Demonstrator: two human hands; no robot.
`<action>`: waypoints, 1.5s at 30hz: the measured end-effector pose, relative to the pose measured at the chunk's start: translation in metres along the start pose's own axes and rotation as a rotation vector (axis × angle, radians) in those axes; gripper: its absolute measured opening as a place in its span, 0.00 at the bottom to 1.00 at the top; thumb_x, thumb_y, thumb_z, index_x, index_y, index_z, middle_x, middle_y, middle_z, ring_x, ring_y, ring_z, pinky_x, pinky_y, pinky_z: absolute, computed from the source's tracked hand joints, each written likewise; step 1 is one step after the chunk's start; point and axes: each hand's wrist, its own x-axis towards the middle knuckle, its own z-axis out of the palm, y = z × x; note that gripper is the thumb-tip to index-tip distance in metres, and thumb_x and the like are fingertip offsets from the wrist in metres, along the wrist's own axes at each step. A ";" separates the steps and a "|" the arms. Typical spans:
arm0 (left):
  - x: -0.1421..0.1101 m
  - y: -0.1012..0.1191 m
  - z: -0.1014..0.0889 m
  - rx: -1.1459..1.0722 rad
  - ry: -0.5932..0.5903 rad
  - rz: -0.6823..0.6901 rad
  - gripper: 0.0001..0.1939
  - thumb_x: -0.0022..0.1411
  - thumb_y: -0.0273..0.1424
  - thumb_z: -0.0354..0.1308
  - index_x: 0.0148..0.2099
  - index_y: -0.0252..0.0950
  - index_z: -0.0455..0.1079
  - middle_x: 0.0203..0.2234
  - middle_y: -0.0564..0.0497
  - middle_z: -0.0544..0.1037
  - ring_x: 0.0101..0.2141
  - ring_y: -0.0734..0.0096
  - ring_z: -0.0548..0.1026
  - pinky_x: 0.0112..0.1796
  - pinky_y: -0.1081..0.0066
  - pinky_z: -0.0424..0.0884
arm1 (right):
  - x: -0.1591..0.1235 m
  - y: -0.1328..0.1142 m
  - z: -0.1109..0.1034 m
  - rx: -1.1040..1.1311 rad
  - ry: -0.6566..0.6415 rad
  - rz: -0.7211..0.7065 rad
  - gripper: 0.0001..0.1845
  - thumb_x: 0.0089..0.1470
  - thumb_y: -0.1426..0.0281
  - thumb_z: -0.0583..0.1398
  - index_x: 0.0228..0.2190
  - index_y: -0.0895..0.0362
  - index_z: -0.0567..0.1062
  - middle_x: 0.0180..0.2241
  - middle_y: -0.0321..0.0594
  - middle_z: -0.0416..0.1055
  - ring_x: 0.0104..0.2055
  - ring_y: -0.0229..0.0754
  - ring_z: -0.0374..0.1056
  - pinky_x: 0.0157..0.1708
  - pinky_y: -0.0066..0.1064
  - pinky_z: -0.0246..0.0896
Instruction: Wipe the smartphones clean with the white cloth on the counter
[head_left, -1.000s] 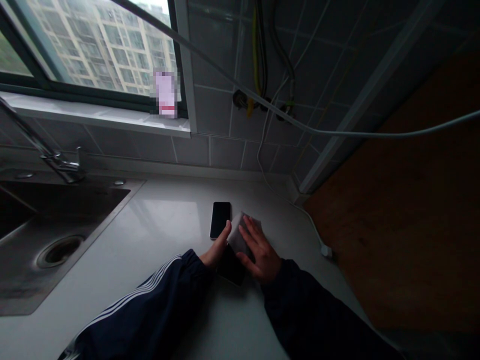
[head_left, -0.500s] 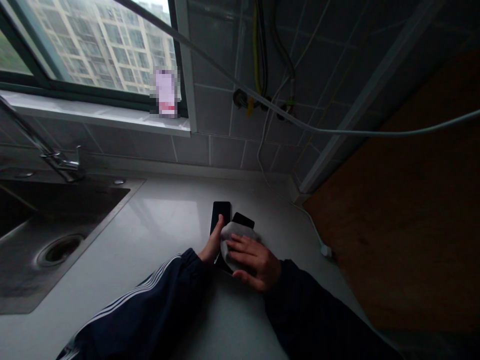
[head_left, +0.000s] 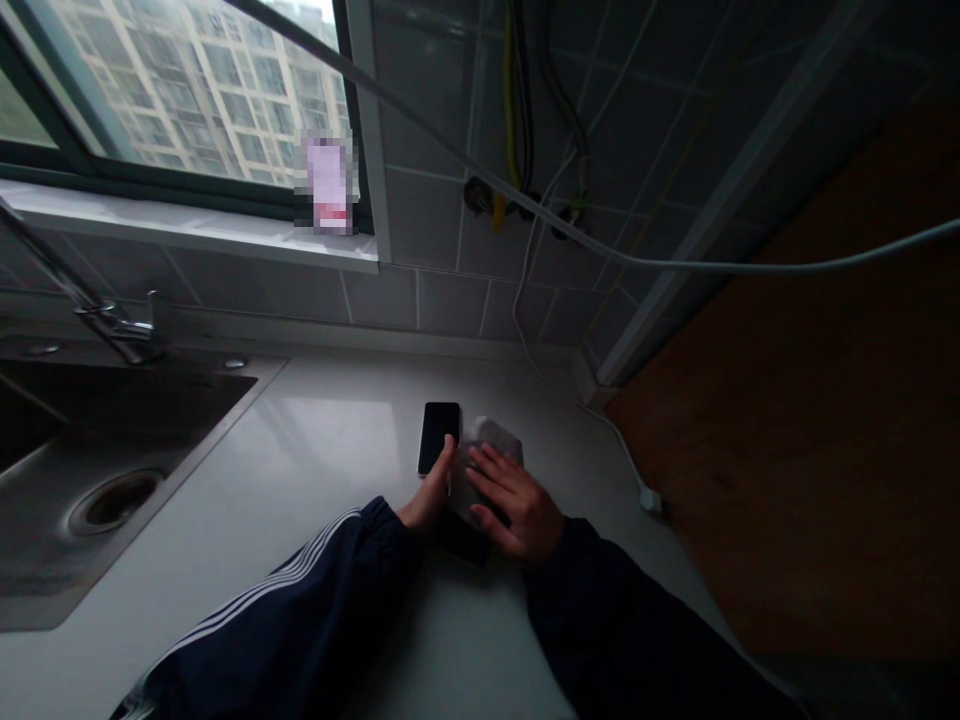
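Observation:
My left hand rests with its fingertips against the lower right edge of a black smartphone, which lies face up on the white countertop. My right hand lies spread on a grey cloth, pressing it down. Under the cloth is a second dark, flat object, probably a phone, mostly hidden, with only its lower edge showing between my hands.
A steel sink with a drain and a faucet lies to the left. A white cable runs along the counter's back right to a plug. A wooden panel stands to the right, and tiled wall rises behind.
My right hand has gone from gripping a bunched cloth to lying flat on it. The cloth has spread and slid toward me, covering the dark object again.

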 end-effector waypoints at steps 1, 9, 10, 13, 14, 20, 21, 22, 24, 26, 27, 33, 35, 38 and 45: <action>0.001 -0.001 0.001 -0.006 -0.036 0.012 0.38 0.71 0.55 0.44 0.70 0.32 0.62 0.54 0.37 0.79 0.54 0.53 0.77 0.60 0.60 0.65 | -0.001 0.002 0.000 -0.014 0.013 0.037 0.29 0.65 0.63 0.58 0.65 0.57 0.67 0.69 0.50 0.57 0.72 0.56 0.52 0.67 0.57 0.56; 0.001 0.006 0.004 0.057 0.029 0.021 0.39 0.69 0.56 0.47 0.68 0.33 0.66 0.49 0.37 0.82 0.48 0.52 0.81 0.51 0.60 0.73 | -0.001 0.007 -0.002 -0.029 0.102 0.106 0.20 0.66 0.66 0.58 0.56 0.57 0.77 0.60 0.51 0.72 0.65 0.56 0.65 0.62 0.57 0.64; 0.002 0.007 0.003 0.074 0.071 0.035 0.38 0.69 0.56 0.46 0.66 0.32 0.67 0.46 0.37 0.83 0.45 0.53 0.82 0.48 0.61 0.75 | -0.001 0.006 -0.003 -0.010 0.109 0.062 0.18 0.66 0.68 0.59 0.54 0.57 0.79 0.58 0.51 0.74 0.64 0.55 0.68 0.61 0.55 0.66; 0.003 0.011 0.000 0.146 0.163 0.070 0.38 0.71 0.56 0.42 0.63 0.31 0.70 0.38 0.40 0.84 0.39 0.56 0.83 0.42 0.64 0.76 | 0.002 -0.001 -0.007 0.065 0.156 -0.041 0.13 0.65 0.71 0.59 0.48 0.56 0.80 0.52 0.47 0.80 0.59 0.51 0.73 0.60 0.52 0.68; 0.003 0.011 -0.001 0.168 0.184 0.087 0.38 0.71 0.56 0.41 0.63 0.31 0.71 0.36 0.40 0.84 0.38 0.57 0.83 0.40 0.65 0.76 | 0.003 -0.003 -0.009 0.094 0.179 -0.060 0.12 0.65 0.72 0.59 0.47 0.55 0.80 0.50 0.46 0.81 0.57 0.50 0.75 0.60 0.51 0.69; 0.002 0.011 -0.001 0.129 0.236 0.106 0.41 0.68 0.60 0.42 0.59 0.31 0.74 0.35 0.40 0.84 0.35 0.57 0.83 0.36 0.66 0.77 | 0.008 -0.009 -0.012 0.221 0.280 -0.052 0.09 0.62 0.75 0.62 0.42 0.54 0.81 0.41 0.44 0.83 0.50 0.47 0.78 0.51 0.42 0.76; 0.002 0.010 -0.001 0.108 0.229 0.079 0.42 0.66 0.62 0.43 0.59 0.31 0.74 0.35 0.39 0.84 0.35 0.56 0.83 0.37 0.65 0.78 | 0.008 -0.009 -0.011 0.215 0.300 -0.032 0.09 0.62 0.75 0.62 0.41 0.54 0.82 0.41 0.43 0.83 0.49 0.46 0.78 0.50 0.41 0.76; 0.002 0.009 -0.002 0.089 0.218 0.060 0.43 0.65 0.63 0.44 0.59 0.30 0.74 0.35 0.38 0.84 0.36 0.56 0.83 0.38 0.64 0.78 | 0.008 -0.008 -0.010 0.203 0.322 -0.011 0.09 0.61 0.75 0.63 0.41 0.53 0.82 0.40 0.43 0.83 0.49 0.46 0.78 0.50 0.41 0.76; 0.000 0.007 -0.001 0.072 0.202 0.067 0.43 0.65 0.61 0.46 0.61 0.30 0.73 0.39 0.37 0.84 0.39 0.55 0.83 0.43 0.63 0.78 | 0.008 -0.005 -0.007 0.167 0.345 0.030 0.10 0.61 0.74 0.63 0.42 0.53 0.82 0.43 0.43 0.83 0.51 0.47 0.77 0.52 0.43 0.75; -0.001 0.005 0.001 0.082 0.183 0.125 0.39 0.68 0.58 0.47 0.65 0.32 0.68 0.44 0.38 0.83 0.44 0.55 0.82 0.48 0.62 0.76 | 0.006 -0.001 -0.005 0.116 0.320 0.088 0.13 0.62 0.73 0.63 0.48 0.53 0.82 0.51 0.47 0.80 0.58 0.50 0.74 0.57 0.47 0.72; -0.002 0.004 0.002 0.089 0.161 0.152 0.38 0.69 0.56 0.47 0.67 0.33 0.66 0.47 0.38 0.83 0.46 0.55 0.82 0.50 0.61 0.75 | 0.005 0.001 -0.003 0.093 0.293 0.120 0.16 0.62 0.72 0.62 0.51 0.54 0.80 0.56 0.49 0.77 0.62 0.52 0.70 0.60 0.50 0.69; -0.005 0.001 0.006 0.070 -0.037 0.113 0.37 0.69 0.55 0.48 0.71 0.41 0.60 0.54 0.38 0.79 0.49 0.53 0.81 0.52 0.57 0.75 | -0.001 0.005 0.002 0.110 0.206 0.325 0.30 0.63 0.68 0.60 0.66 0.50 0.67 0.73 0.42 0.46 0.74 0.56 0.45 0.69 0.56 0.52; -0.006 0.000 0.005 0.066 -0.025 0.086 0.37 0.69 0.55 0.48 0.72 0.43 0.58 0.53 0.38 0.79 0.47 0.53 0.81 0.49 0.57 0.77 | -0.001 0.006 0.002 0.160 0.222 0.375 0.30 0.62 0.67 0.62 0.65 0.48 0.68 0.74 0.39 0.40 0.74 0.55 0.47 0.69 0.53 0.53; -0.006 0.000 0.002 0.083 -0.003 0.064 0.37 0.68 0.56 0.48 0.73 0.45 0.56 0.52 0.40 0.80 0.45 0.54 0.82 0.46 0.57 0.78 | -0.001 0.009 0.002 0.260 0.246 0.455 0.30 0.60 0.64 0.65 0.63 0.48 0.71 0.73 0.41 0.45 0.72 0.55 0.52 0.68 0.51 0.55; -0.003 0.002 -0.001 0.105 -0.087 0.079 0.40 0.67 0.60 0.44 0.73 0.44 0.57 0.53 0.38 0.79 0.46 0.52 0.81 0.47 0.55 0.77 | 0.004 0.012 0.000 0.555 0.270 0.583 0.33 0.60 0.54 0.64 0.63 0.53 0.70 0.64 0.47 0.66 0.68 0.53 0.62 0.68 0.50 0.56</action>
